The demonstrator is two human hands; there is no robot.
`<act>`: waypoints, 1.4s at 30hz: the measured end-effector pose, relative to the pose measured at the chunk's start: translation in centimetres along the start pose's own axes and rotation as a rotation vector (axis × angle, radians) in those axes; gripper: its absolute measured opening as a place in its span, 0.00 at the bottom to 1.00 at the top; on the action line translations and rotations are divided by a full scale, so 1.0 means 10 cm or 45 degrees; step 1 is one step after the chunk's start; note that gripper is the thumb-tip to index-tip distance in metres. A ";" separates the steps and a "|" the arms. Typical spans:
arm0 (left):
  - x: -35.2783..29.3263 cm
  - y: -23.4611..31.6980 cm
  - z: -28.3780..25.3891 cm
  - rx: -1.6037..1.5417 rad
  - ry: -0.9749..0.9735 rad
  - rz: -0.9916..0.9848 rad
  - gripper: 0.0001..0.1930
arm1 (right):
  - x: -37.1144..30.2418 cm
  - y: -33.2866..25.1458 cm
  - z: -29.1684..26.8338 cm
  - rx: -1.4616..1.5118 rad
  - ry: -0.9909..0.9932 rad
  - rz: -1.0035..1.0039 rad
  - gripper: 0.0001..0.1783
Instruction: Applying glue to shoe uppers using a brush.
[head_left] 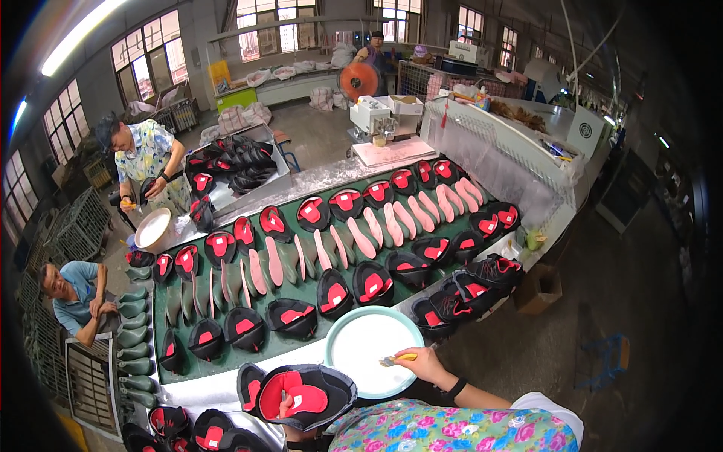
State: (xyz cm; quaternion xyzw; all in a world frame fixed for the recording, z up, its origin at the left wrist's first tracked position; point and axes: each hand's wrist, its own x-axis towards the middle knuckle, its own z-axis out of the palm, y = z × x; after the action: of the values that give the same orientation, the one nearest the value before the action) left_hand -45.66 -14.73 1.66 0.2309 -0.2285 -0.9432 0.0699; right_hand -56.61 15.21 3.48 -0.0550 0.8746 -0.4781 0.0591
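My right hand (428,364) grips a brush (389,361) with a yellow handle. Its bristles are over the white liquid in a round pale-blue basin (332,336); whether they dip in I cannot tell. Left of the basin, my left hand (285,407) holds a black shoe upper (340,392) with a red lining, its opening turned up. The thumb shows inside the upper, and the other fingers are hidden beneath it. Another black upper (248,386) is just behind it on the left.
A green table (280,349) bears rows of black-and-red uppers, pink insoles (361,239) and green shoe lasts (134,337). Finished-looking black shoes (493,273) lie right of the basin. Across the table a person (154,154) handles a dark upper beside another basin (153,230); another person (75,297) leans at left.
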 end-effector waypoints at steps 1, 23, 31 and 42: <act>-0.01 0.00 0.05 0.028 0.005 0.015 0.19 | 0.00 0.00 0.00 -0.024 0.000 -0.002 0.13; 0.05 0.00 -0.03 -0.117 0.044 -0.078 0.16 | 0.04 0.03 0.01 -0.063 -0.014 -0.036 0.13; 0.02 0.00 0.02 -0.170 0.096 -0.071 0.16 | 0.03 0.00 0.01 -0.065 -0.038 0.013 0.12; -0.10 0.04 0.06 -0.043 0.017 -0.074 0.19 | -0.03 0.07 0.06 -0.071 -0.019 -0.026 0.12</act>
State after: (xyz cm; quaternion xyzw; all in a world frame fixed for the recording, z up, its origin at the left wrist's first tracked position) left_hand -45.05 -14.60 2.73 0.2427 -0.2054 -0.9469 0.0481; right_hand -56.21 15.14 2.56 -0.0690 0.8866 -0.4536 0.0592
